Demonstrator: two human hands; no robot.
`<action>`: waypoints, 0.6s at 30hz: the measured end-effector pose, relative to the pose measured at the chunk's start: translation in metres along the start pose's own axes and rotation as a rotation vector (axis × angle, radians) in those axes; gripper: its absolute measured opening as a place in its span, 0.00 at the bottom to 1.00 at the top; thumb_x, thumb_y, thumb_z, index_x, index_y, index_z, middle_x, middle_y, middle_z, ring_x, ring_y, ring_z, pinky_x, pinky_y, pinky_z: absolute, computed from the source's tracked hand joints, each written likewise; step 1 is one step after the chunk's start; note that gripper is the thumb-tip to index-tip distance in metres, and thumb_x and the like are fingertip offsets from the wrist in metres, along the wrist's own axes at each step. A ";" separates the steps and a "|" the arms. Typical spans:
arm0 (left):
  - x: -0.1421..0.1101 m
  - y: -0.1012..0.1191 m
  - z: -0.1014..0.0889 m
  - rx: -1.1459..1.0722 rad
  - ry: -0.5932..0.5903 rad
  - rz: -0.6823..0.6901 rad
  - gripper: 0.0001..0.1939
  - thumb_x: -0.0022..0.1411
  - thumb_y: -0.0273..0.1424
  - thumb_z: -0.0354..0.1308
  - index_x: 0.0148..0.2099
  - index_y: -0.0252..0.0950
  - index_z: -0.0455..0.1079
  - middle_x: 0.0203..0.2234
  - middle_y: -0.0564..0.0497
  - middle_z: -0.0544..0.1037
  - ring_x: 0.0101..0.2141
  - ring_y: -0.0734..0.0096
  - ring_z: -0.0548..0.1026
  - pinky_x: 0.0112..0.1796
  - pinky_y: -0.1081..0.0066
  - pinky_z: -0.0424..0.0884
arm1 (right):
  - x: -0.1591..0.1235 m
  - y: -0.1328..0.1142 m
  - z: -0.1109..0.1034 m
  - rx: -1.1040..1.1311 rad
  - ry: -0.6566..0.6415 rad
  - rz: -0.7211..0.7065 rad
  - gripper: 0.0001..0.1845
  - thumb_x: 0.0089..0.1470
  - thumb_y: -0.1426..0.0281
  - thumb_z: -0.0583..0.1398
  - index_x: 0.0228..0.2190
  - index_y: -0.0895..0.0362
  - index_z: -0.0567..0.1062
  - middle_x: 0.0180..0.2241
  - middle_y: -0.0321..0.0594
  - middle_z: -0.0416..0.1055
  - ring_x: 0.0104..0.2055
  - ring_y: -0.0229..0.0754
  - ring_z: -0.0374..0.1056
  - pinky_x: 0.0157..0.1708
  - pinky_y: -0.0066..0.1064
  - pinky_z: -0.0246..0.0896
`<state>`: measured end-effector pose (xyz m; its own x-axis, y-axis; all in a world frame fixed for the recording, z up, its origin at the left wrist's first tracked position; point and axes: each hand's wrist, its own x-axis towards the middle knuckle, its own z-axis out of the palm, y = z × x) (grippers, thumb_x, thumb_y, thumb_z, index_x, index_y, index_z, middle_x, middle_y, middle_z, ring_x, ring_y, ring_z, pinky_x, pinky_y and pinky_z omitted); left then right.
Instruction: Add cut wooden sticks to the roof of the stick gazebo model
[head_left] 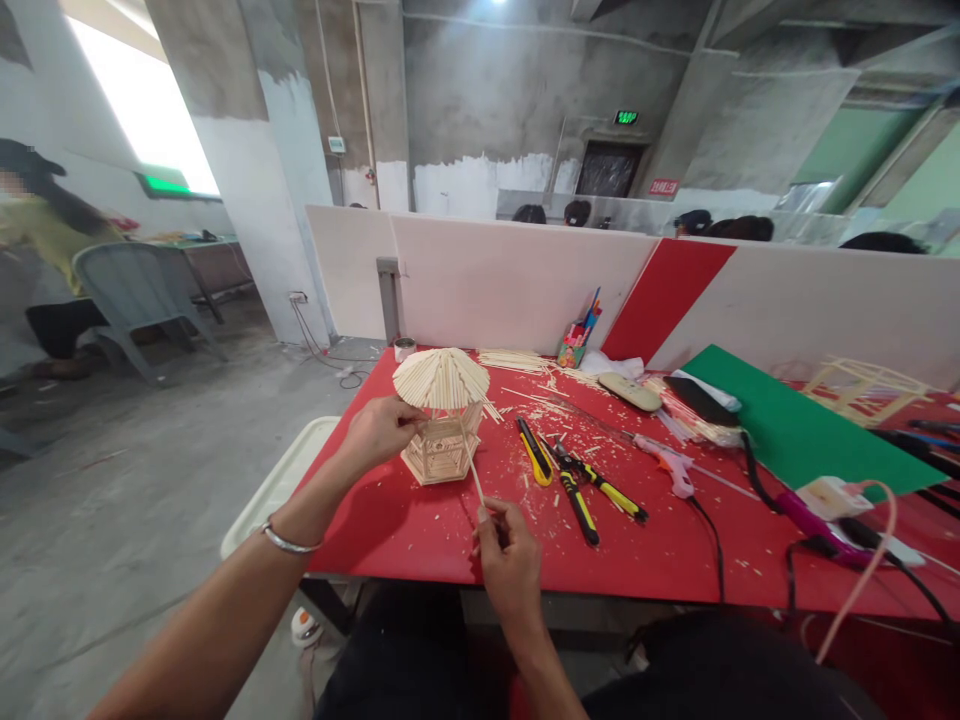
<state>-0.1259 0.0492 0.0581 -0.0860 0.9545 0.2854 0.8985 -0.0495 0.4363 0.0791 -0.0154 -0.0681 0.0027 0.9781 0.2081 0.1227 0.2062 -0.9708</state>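
A small model pavilion [441, 380] built of thin wooden sticks stands upright on the red table, with a round pointed roof over a railed base. My left hand [384, 432] is closed at its left side, just under the roof edge, fingers pinched on the model; the fingertips are partly hidden. In my right hand [510, 555], thumb and fingers pinch a thin wooden stick [472, 465]. The stick slants up in front of the base, its upper end near the roof. I cannot tell whether that end touches the model.
On the red table [442, 545] lie a utility knife [534, 452], pliers [589, 485], a pink glue gun [670, 465], loose sticks [514, 360] and wood scraps. A green board [795, 410] and a power strip [814, 530] with cables are at right. White partitions stand behind; a person sits far left.
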 end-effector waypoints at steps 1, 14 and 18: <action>0.000 0.000 0.000 0.003 -0.001 0.000 0.14 0.51 0.27 0.54 0.37 0.41 0.80 0.31 0.52 0.83 0.35 0.63 0.77 0.28 0.73 0.67 | 0.000 -0.001 -0.001 -0.002 -0.005 -0.011 0.15 0.58 0.60 0.53 0.39 0.58 0.72 0.21 0.34 0.69 0.19 0.36 0.65 0.18 0.24 0.60; 0.000 0.000 -0.003 0.004 -0.036 -0.011 0.16 0.51 0.28 0.53 0.39 0.39 0.80 0.33 0.50 0.83 0.34 0.62 0.77 0.29 0.72 0.67 | 0.086 0.006 -0.135 -0.945 0.538 0.148 0.21 0.58 0.63 0.49 0.42 0.58 0.76 0.26 0.53 0.75 0.26 0.50 0.70 0.27 0.36 0.58; 0.003 -0.004 -0.002 -0.026 -0.030 0.005 0.15 0.52 0.30 0.53 0.39 0.39 0.80 0.34 0.50 0.82 0.34 0.62 0.77 0.29 0.72 0.67 | 0.110 0.012 -0.147 -1.080 0.437 0.156 0.18 0.57 0.66 0.51 0.41 0.58 0.77 0.31 0.54 0.75 0.33 0.51 0.70 0.32 0.37 0.59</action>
<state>-0.1303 0.0514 0.0584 -0.0681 0.9628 0.2616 0.8871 -0.0615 0.4574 0.2263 0.0900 -0.0393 0.4069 0.8544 0.3233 0.8680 -0.2513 -0.4282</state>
